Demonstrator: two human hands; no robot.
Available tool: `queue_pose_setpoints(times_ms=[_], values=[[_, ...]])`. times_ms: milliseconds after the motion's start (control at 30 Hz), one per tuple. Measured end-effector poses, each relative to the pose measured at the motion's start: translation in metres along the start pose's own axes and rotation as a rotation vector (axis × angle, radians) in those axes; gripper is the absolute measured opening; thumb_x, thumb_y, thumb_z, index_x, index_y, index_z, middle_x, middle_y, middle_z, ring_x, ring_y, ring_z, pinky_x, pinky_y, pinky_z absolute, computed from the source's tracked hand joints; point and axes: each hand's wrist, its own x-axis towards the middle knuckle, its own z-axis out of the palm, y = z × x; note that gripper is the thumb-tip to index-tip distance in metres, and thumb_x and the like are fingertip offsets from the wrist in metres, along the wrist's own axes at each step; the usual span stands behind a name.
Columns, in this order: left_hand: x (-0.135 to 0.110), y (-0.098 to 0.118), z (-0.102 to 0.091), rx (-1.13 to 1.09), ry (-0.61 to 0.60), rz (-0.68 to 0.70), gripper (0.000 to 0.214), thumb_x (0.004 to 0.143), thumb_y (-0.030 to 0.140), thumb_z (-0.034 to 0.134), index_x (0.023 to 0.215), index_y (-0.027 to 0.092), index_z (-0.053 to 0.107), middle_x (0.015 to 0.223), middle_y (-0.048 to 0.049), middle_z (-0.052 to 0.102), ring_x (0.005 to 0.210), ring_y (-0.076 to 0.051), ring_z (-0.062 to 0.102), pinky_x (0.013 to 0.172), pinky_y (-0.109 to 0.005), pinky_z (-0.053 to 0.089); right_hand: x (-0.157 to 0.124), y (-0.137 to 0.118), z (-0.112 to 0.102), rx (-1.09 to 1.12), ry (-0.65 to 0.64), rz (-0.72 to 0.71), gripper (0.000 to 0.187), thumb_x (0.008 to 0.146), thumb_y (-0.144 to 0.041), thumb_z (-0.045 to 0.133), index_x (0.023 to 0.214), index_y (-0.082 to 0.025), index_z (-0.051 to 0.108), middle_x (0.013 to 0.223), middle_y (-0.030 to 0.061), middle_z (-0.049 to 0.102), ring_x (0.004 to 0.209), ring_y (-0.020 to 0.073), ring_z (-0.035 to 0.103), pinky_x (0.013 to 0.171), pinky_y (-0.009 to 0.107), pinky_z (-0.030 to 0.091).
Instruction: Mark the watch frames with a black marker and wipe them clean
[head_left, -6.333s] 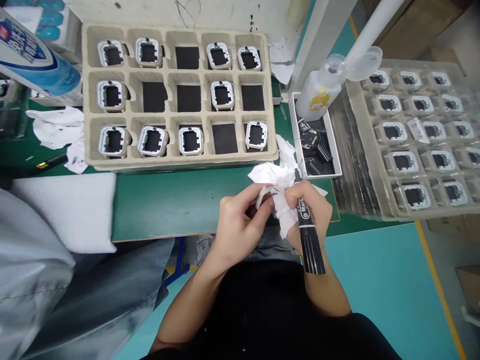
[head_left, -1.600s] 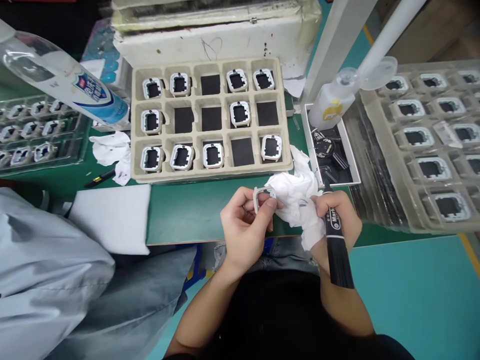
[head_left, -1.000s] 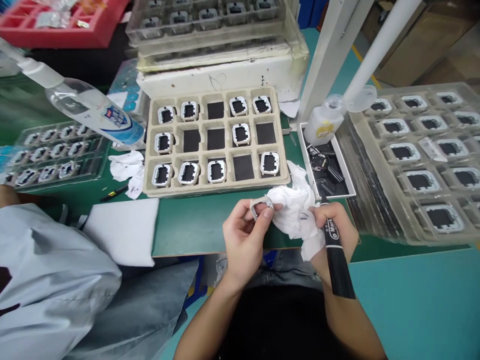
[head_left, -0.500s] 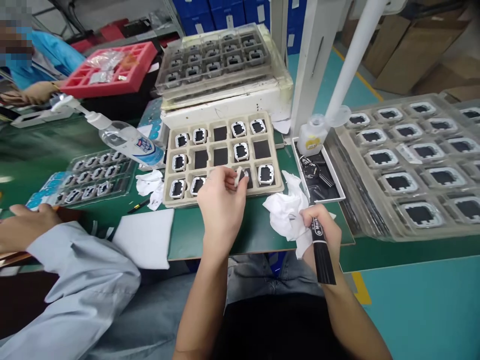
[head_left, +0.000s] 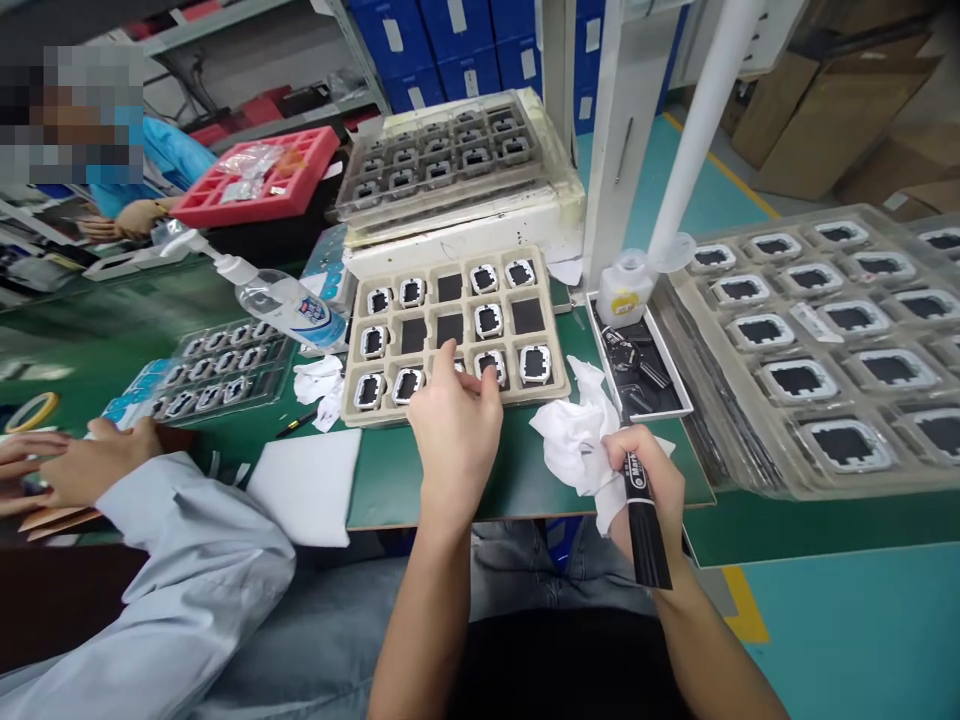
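Observation:
My left hand (head_left: 459, 425) hovers at the front of a beige tray (head_left: 559, 372), index finger stretched out and thumb apart from it. The thumb tip is at a silver watch-case-like frame (head_left: 491, 364) in the front row; whether it touches the frame is hard to tell. More such frames, like this one at the front right (head_left: 535, 364), sit in other compartments. In my right hand (head_left: 651, 478) are a black marker pen (head_left: 646, 525) and a crumpled white tissue (head_left: 574, 435), which hangs to the left.
Stacked clear trays of frames (head_left: 832, 380) stand at right, beside a small white box (head_left: 679, 405) with black parts and a bottle (head_left: 624, 288). A pump bottle (head_left: 300, 310) leans at left. A co-worker's sleeve (head_left: 202, 560) reaches in at lower left.
The frame pinched in my left hand now lies in a front-row compartment, and the fingers have spread. My right hand keeps its hold. The camera view has shifted slightly.

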Motion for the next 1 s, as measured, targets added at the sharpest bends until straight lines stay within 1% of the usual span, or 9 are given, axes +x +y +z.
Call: queue_pose_setpoints(times_ms=[133,233,333,433,533,700,833,900,1000], values=[[0.001,0.009,0.003,0.025,-0.036,0.147,0.021,0.102,0.032,0.073,0.118,0.019,0.076,0.090,-0.0070,0.077,0.082,-0.029,0.074,0.075,-0.038,0.048,0.001,0.001,-0.001,-0.010,0.010,-0.027,0.023,0.077,-0.009,0.067,0.084,-0.026,0.052,0.080,-0.0052,0.057,0.067,0.0136,0.048,0.059,0.027,0.034],[0.006,0.017,0.010,0.058,-0.176,0.301,0.012,0.102,0.030,0.076,0.107,0.018,0.076,0.106,-0.0137,0.074,0.093,-0.032,0.072,0.078,-0.041,0.052,0.002,0.001,-0.002,-0.023,0.003,-0.033,0.021,0.078,-0.011,0.067,0.083,-0.026,0.052,0.079,-0.0050,0.056,0.067,0.0139,0.048,0.059,0.027,0.034],[0.012,0.025,0.015,0.097,-0.304,0.391,0.007,0.102,0.021,0.076,0.104,0.015,0.073,0.106,-0.0174,0.070,0.105,-0.038,0.070,0.089,-0.048,0.057,0.004,0.000,-0.001,-0.041,0.039,-0.038,0.019,0.083,-0.015,0.069,0.081,-0.026,0.053,0.078,-0.0045,0.058,0.067,0.0145,0.050,0.060,0.028,0.035],[0.019,0.030,0.016,0.093,-0.340,0.397,0.013,0.099,0.021,0.081,0.100,0.015,0.069,0.105,-0.0175,0.069,0.111,-0.041,0.067,0.098,-0.053,0.056,0.004,0.000,0.000,-0.065,0.080,-0.035,0.019,0.088,-0.021,0.072,0.080,-0.025,0.055,0.079,-0.0030,0.062,0.069,0.0161,0.054,0.060,0.029,0.036],[0.019,0.033,0.013,0.023,-0.343,0.366,0.024,0.094,0.017,0.084,0.104,0.018,0.062,0.112,-0.0162,0.069,0.113,-0.038,0.065,0.098,-0.052,0.056,0.003,0.000,0.000,-0.088,0.097,-0.018,0.022,0.090,-0.024,0.074,0.079,-0.025,0.055,0.079,-0.0028,0.063,0.068,0.0164,0.055,0.060,0.029,0.036],[0.001,0.029,0.007,-0.174,-0.362,0.369,0.028,0.093,-0.003,0.058,0.096,0.024,0.052,0.101,-0.0095,0.072,0.104,-0.031,0.067,0.088,-0.041,0.054,0.001,0.000,-0.001,-0.101,0.109,-0.031,0.022,0.089,-0.023,0.075,0.079,-0.025,0.055,0.077,-0.0039,0.062,0.064,0.0151,0.051,0.059,0.029,0.036],[-0.028,0.019,-0.005,-0.586,-0.308,0.205,0.019,0.103,0.016,0.068,0.097,0.026,0.053,0.099,-0.0042,0.077,0.093,-0.022,0.073,0.083,-0.033,0.055,0.001,-0.006,0.000,-0.102,0.145,-0.063,0.026,0.095,-0.023,0.074,0.079,-0.025,0.054,0.075,-0.0049,0.060,0.065,0.0144,0.052,0.064,0.029,0.041],[-0.044,0.014,-0.011,-0.832,-0.427,0.003,0.015,0.106,0.030,0.073,0.106,0.027,0.058,0.093,-0.0019,0.079,0.087,-0.020,0.076,0.079,-0.029,0.058,0.002,-0.009,0.002,-0.101,0.156,-0.079,0.028,0.096,-0.023,0.075,0.078,-0.025,0.053,0.075,-0.0045,0.060,0.067,0.0145,0.054,0.066,0.029,0.042],[-0.062,0.008,-0.012,-1.111,-0.619,-0.255,0.030,0.103,0.039,0.081,0.124,0.024,0.066,0.091,-0.0031,0.081,0.081,-0.019,0.079,0.078,-0.030,0.065,0.004,-0.011,0.003,-0.104,0.126,-0.119,0.029,0.096,-0.018,0.075,0.078,-0.025,0.053,0.074,-0.0054,0.058,0.066,0.0130,0.053,0.064,0.027,0.041]])
